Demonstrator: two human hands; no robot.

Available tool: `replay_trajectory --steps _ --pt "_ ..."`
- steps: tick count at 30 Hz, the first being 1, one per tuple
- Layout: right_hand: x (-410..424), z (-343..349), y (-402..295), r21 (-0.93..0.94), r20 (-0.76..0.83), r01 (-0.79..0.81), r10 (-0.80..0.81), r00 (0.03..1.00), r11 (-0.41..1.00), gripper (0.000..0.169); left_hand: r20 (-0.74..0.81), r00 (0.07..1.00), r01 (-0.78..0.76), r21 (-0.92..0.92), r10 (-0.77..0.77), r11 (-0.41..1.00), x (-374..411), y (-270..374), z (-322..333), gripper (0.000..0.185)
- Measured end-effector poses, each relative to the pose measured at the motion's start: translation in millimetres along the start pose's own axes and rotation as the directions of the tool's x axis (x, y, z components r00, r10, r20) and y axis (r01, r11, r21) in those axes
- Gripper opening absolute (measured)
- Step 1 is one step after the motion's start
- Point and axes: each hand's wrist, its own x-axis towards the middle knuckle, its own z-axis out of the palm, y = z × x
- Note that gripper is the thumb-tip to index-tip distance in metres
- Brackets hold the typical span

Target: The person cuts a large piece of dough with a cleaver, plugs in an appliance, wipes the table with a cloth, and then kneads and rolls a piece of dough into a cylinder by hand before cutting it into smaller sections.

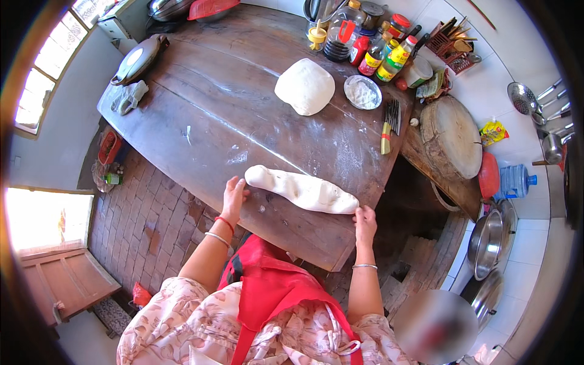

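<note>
A long, uneven log of white dough [303, 189] lies across the near part of the wooden table [196, 123]. My left hand [234, 197] is beside the log's left end, fingers loosely bent and apart, holding nothing. At the opposite end, my right hand [365, 222] has its fingertips pinched on the dough's tip. Farther back rests a big rounded lump of dough [305, 86]. Just right of it is a metal bowl [377, 101] with white flour [361, 91]. A kitchen knife [391, 125] with a yellowish handle lies near the table's right edge.
Bottles and jars [372, 54] crowd the back right corner. Beyond the right edge lies a round wooden chopping board [451, 137]. An electric griddle [139, 60] and a plastic bag [130, 96] are at the far left. Flour streaks the tabletop; brick floor [132, 214] shows left.
</note>
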Motion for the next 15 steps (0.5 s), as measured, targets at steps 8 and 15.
replay_trajectory --steps 8,15 --pt "-2.7 21.4 -15.1 -0.201 -0.182 0.213 -0.250 0.951 0.956 0.026 0.227 0.936 0.319 -0.219 -0.270 0.922 23.7 11.7 6.5 0.052" --pt "-11.6 40.1 -70.8 -0.514 -0.020 0.593 -0.700 0.714 0.620 0.010 0.217 0.946 0.287 -0.223 -0.240 0.931 25.2 3.0 5.4 0.040"
